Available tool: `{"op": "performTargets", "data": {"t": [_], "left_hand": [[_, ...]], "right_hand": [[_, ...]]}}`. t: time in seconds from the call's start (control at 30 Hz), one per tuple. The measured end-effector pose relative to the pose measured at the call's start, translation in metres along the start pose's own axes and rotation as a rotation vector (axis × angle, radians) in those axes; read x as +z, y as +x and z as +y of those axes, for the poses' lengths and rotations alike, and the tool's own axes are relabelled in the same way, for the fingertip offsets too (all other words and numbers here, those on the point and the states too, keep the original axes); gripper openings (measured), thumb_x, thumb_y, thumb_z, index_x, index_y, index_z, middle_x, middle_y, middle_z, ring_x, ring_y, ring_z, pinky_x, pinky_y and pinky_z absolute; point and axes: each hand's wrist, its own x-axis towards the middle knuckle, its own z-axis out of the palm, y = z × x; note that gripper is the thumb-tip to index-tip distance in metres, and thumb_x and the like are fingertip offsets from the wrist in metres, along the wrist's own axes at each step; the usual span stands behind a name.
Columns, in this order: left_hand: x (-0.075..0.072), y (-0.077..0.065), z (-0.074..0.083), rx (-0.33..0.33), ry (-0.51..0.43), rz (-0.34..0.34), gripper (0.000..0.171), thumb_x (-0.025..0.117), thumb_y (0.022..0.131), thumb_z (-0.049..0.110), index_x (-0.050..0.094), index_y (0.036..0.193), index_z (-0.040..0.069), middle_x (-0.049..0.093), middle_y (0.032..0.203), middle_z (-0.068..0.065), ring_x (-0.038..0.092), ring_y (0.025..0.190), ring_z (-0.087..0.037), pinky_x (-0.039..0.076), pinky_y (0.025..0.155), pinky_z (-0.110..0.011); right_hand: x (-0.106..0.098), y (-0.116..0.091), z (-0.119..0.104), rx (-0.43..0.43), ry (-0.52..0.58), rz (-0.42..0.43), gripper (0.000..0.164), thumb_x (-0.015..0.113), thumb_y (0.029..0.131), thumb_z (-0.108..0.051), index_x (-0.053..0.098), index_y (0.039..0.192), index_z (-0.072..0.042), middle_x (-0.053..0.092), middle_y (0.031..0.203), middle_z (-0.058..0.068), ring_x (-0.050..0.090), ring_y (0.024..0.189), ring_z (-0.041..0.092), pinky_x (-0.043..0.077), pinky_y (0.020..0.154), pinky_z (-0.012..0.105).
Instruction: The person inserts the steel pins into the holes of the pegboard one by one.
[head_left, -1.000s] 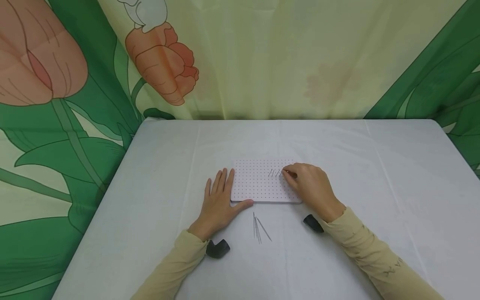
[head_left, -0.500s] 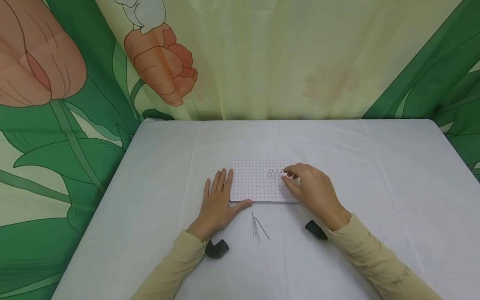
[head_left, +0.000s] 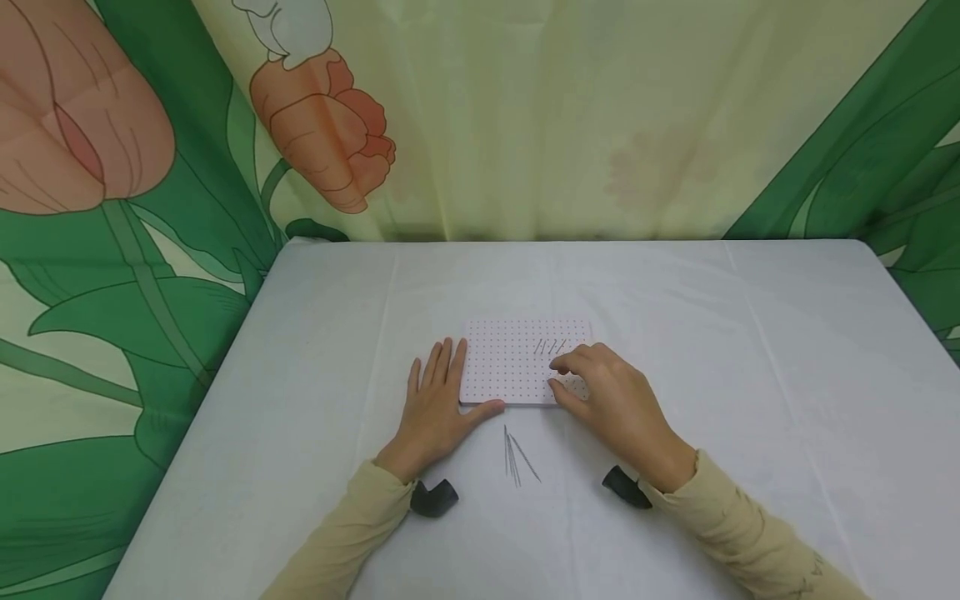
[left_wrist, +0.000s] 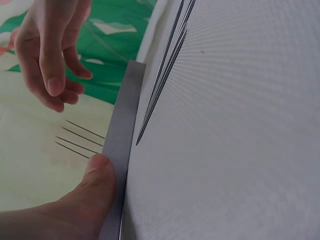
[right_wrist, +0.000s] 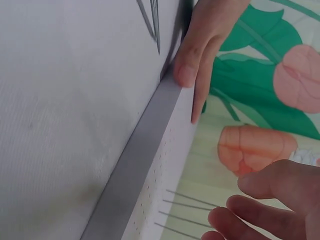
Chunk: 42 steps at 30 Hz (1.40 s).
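Observation:
A white board [head_left: 491, 360] with rows of small holes lies on the table. Several thin metal needles [head_left: 539, 347] stand in its right half, slightly tilted in the head view. My left hand [head_left: 437, 410] steadies the board, its straight fingers along the left edge and the thumb [left_wrist: 102, 172] against the front edge. Over the board's right front part hovers my right hand [head_left: 618, 404], thumb and fingers apart, nothing between them. In the right wrist view its fingertips [right_wrist: 220, 222] are near the standing needles. More loose needles [left_wrist: 162, 80] lie bunched on the cloth before the board.
A white cloth [head_left: 750, 358] covers the table. Black wrist-worn pieces sit by each sleeve, one at the left wrist [head_left: 435, 498] and one at the right wrist [head_left: 626, 487]. Behind the table hangs a printed curtain [head_left: 525, 125].
My right hand has parted its fingertips, leaving a needle standing in the board, and has moved toward the front and slightly left. My left hand has stayed in place.

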Motion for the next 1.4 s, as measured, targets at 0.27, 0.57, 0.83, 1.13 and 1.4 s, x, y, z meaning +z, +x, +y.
{"op": "performTargets", "data": {"t": [0.27,0.57,0.83,1.13,1.4], "left_hand": [[-0.001,0.000,0.002,0.006,-0.006,0.000,0.106,0.058,0.086,0.070,0.009,0.161,0.012,0.008,0.167,-0.014,0.002,0.155,-0.030,-0.003,0.123,-0.053],[-0.003,-0.002,0.002,-0.001,-0.021,-0.008,0.105,0.058,0.087,0.069,0.009,0.161,0.013,0.007,0.167,-0.013,0.001,0.155,-0.029,-0.004,0.122,-0.053],[-0.001,-0.001,0.001,0.013,-0.010,0.015,0.105,0.059,0.087,0.068,0.011,0.161,0.011,0.009,0.167,-0.014,0.003,0.155,-0.030,-0.002,0.122,-0.054],[-0.001,-0.001,0.001,0.015,-0.011,0.015,0.105,0.058,0.087,0.069,0.010,0.161,0.012,0.009,0.167,-0.014,0.003,0.155,-0.030,-0.002,0.122,-0.054],[0.000,-0.001,0.000,0.013,-0.008,0.012,0.105,0.057,0.087,0.069,0.009,0.161,0.012,0.008,0.167,-0.014,0.003,0.155,-0.029,-0.003,0.122,-0.054]], "right_hand": [[0.005,-0.005,-0.009,-0.028,-0.009,-0.010,0.014,0.079,0.081,-0.010,0.074,0.093,-0.009,0.070,0.089,-0.002,0.062,0.081,0.014,0.054,0.064,0.030],[0.015,-0.013,-0.017,-0.061,-0.001,-0.048,0.016,0.080,0.079,-0.012,0.073,0.094,-0.010,0.066,0.084,-0.006,0.061,0.080,0.012,0.053,0.064,0.028],[0.023,-0.016,-0.025,-0.079,-0.037,-0.121,0.017,0.081,0.079,-0.017,0.073,0.093,-0.010,0.064,0.082,-0.007,0.059,0.079,0.011,0.053,0.066,0.029],[0.029,-0.017,-0.034,-0.019,-0.002,-0.228,0.006,0.079,0.078,-0.012,0.074,0.081,-0.009,0.067,0.076,-0.003,0.061,0.072,0.009,0.052,0.064,0.027],[0.037,-0.019,-0.034,-0.037,0.000,-0.280,0.011,0.081,0.076,-0.013,0.071,0.075,-0.009,0.063,0.067,-0.005,0.055,0.063,0.006,0.047,0.057,0.023]]}}
